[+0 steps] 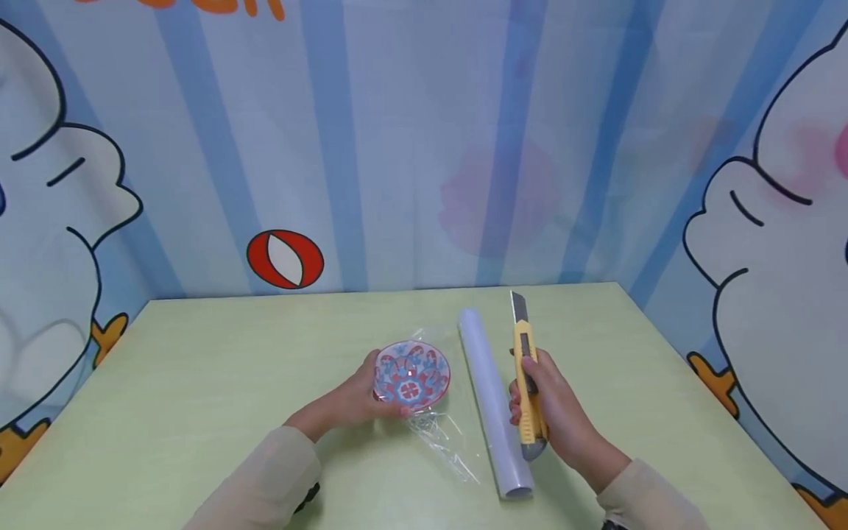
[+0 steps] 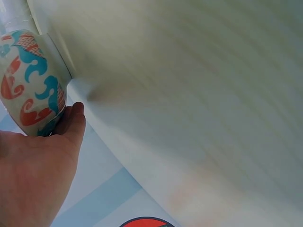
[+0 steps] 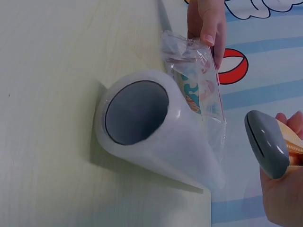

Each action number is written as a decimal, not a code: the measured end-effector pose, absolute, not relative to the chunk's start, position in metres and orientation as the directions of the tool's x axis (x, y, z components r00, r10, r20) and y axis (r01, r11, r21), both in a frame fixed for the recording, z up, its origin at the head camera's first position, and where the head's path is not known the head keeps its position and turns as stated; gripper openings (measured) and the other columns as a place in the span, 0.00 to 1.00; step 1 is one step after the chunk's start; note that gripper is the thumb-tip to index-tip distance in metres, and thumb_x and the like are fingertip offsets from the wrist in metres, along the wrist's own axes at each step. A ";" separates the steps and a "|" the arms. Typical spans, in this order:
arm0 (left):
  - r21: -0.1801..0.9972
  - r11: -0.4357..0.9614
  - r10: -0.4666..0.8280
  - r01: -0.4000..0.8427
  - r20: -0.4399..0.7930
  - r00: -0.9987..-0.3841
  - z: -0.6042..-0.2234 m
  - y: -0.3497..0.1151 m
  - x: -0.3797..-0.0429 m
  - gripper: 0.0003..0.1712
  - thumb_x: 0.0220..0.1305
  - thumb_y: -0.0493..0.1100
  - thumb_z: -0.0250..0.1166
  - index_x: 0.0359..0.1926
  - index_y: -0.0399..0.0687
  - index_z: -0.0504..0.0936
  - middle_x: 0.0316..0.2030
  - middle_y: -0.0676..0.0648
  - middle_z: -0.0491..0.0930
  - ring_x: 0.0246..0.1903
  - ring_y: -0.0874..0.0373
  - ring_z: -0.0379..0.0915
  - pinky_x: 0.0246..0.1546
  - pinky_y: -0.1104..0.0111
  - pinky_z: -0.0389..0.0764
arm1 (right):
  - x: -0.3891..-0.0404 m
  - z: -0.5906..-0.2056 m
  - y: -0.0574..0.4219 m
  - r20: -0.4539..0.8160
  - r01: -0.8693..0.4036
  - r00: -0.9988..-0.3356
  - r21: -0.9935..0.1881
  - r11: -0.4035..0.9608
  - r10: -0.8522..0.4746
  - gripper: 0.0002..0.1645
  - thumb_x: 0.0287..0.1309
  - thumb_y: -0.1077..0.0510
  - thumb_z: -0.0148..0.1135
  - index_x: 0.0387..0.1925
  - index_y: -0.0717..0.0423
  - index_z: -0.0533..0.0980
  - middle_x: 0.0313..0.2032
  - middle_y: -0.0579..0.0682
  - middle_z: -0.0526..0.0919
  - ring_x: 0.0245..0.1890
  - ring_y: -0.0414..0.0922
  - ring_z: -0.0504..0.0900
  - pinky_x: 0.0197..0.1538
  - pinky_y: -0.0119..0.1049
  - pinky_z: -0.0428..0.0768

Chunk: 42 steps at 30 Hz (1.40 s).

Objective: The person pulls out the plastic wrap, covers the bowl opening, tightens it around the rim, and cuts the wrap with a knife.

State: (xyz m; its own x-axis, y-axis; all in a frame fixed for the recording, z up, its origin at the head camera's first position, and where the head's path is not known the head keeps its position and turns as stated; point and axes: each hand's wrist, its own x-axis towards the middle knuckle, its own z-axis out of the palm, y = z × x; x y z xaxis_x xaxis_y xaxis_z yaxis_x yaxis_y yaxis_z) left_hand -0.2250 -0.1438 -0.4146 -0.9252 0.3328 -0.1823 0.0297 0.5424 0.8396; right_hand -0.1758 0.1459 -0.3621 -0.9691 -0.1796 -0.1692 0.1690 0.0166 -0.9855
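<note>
My left hand [image 1: 361,390] grips a small bowl [image 1: 412,375] by its side, the thumb along the near rim. The bowl has a red and blue pattern, and its inside is tilted toward the head camera. Clear plastic film [image 1: 440,438] clings to it and trails off below right. In the left wrist view the patterned outside of the bowl [image 2: 31,85] rests against the fingers. My right hand [image 1: 556,408] holds a yellow utility knife [image 1: 528,423], its blade out and pointing up and away. The knife's grey end [image 3: 267,144] shows large in the right wrist view.
Between the hands a whitish hollow roll of film [image 1: 493,405] lies lengthwise on the pale green table [image 1: 218,368]. Its open near end faces the right wrist camera. A blue striped backdrop [image 1: 411,147] with cartoon figures stands along the table's far edge and sides.
</note>
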 end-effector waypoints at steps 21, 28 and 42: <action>0.811 0.583 0.332 0.039 -0.194 -0.923 -0.411 -0.149 -0.227 0.60 0.42 0.58 0.73 0.69 0.50 0.44 0.64 0.49 0.58 0.64 0.52 0.54 0.62 0.49 0.63 | -0.192 -0.372 0.182 -0.190 0.201 -0.937 -0.980 -0.008 -0.293 0.44 0.60 0.69 0.34 0.71 0.44 0.29 0.41 0.50 0.66 0.39 0.41 0.72 0.47 0.34 0.76; 0.817 0.571 0.368 0.079 -0.168 -0.915 -0.410 -0.156 -0.226 0.59 0.43 0.56 0.73 0.68 0.49 0.45 0.64 0.48 0.58 0.64 0.52 0.54 0.63 0.48 0.62 | -0.197 -0.377 0.193 -0.188 0.190 -0.933 -0.981 0.024 -0.308 0.50 0.56 0.72 0.38 0.70 0.41 0.27 0.47 0.55 0.63 0.44 0.43 0.71 0.53 0.38 0.75; 0.834 0.548 0.382 0.068 -0.178 -0.907 -0.411 -0.155 -0.224 0.59 0.44 0.53 0.73 0.69 0.49 0.44 0.64 0.47 0.57 0.64 0.52 0.54 0.63 0.48 0.62 | -0.219 -0.397 0.204 -0.283 0.243 -0.957 -0.899 0.365 -0.060 0.40 0.63 0.56 0.49 0.70 0.58 0.42 0.51 0.64 0.63 0.40 0.49 0.73 0.37 0.37 0.79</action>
State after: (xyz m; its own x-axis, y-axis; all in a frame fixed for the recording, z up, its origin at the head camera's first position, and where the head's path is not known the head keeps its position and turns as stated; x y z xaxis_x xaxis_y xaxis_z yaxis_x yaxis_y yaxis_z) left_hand -0.2241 -0.1547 -0.4107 -0.9068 0.3822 -0.1776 0.0677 0.5480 0.8337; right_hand -0.2190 0.2042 -0.3974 -0.9573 -0.0596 -0.2830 0.2430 0.3652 -0.8987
